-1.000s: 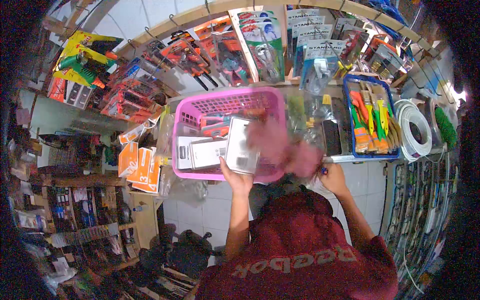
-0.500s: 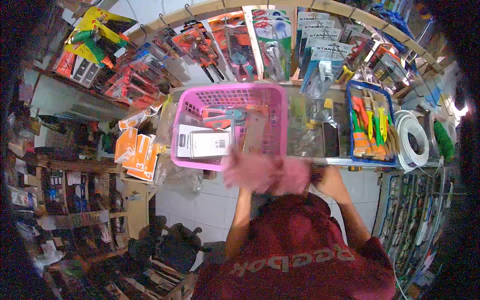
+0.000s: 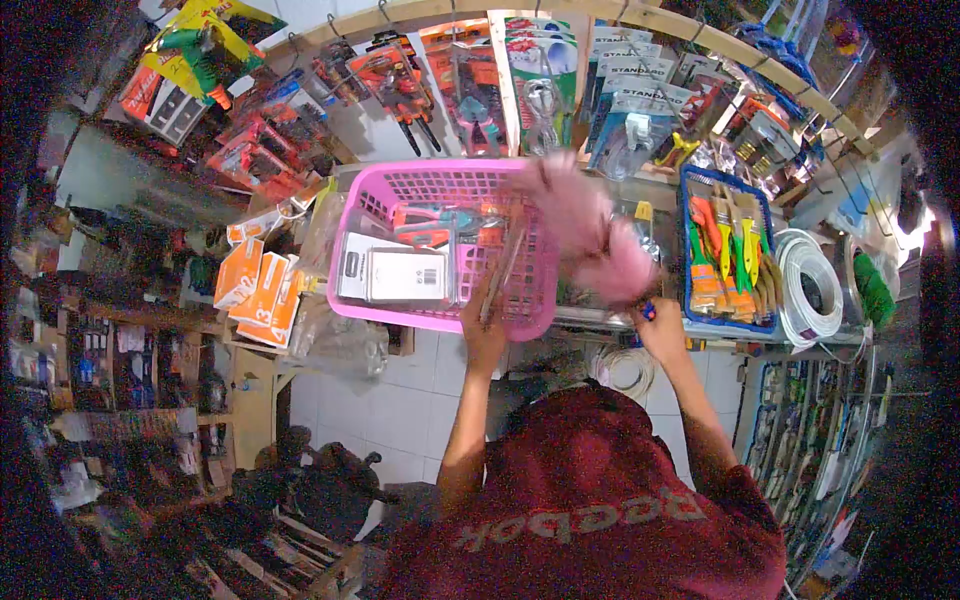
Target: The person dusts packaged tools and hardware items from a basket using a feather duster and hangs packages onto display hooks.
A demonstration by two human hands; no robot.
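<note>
My right hand (image 3: 657, 328) is closed around the dark blue handle of a pink fluffy duster (image 3: 585, 215), whose head is smeared by motion. The duster stretches over the right rim of a pink plastic basket (image 3: 345, 262) and the counter beside it. At the basket's front, my left hand (image 3: 483, 335) grips a long, flat, brownish packaged item (image 3: 503, 262) that tilts up inside the basket; its kind is unclear. In the basket also lie a white boxed package (image 3: 405, 274) and teal-and-red handled tools (image 3: 436, 222).
A blue tray (image 3: 684, 258) of paintbrushes (image 3: 728, 260) and a white cable coil (image 3: 810, 287) stand to the right. Orange boxes (image 3: 262, 300) sit left of the basket. Packaged tools (image 3: 398, 92) hang from a wooden rail behind. A dark stool-like object (image 3: 320, 490) is lower left.
The duster has swung up and right, away from the basket's front, with my right hand still on it. My left hand has come into clearer view, raised to the long flat item.
</note>
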